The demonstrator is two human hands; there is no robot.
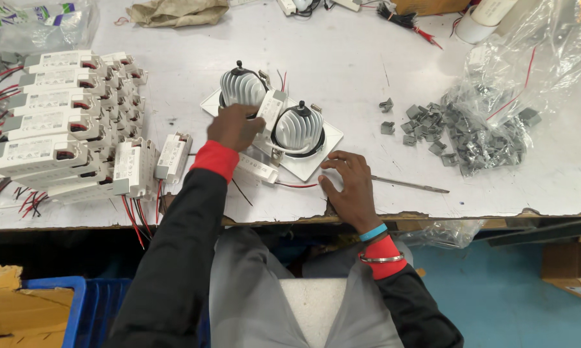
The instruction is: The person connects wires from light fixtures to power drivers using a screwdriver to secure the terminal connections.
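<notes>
Ribbed silvery metal heat sinks [242, 87], faintly shiny, on a white matt metal plate [316, 161] at centre frame. White matt plastic driver boxes [46, 129] stacked at left. Scuffed, chipped white tabletop [368, 64]. Glossy crinkled clear plastic bag [529, 58] and grey matt plastic clips [432, 129] at upper right.

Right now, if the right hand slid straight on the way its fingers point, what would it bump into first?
The right hand lies flat on the table, fingers pointing up and slightly left. Going straight on, it would probably first meet the white plate of the twin lamp fitting, just ahead of its fingertips.
</notes>
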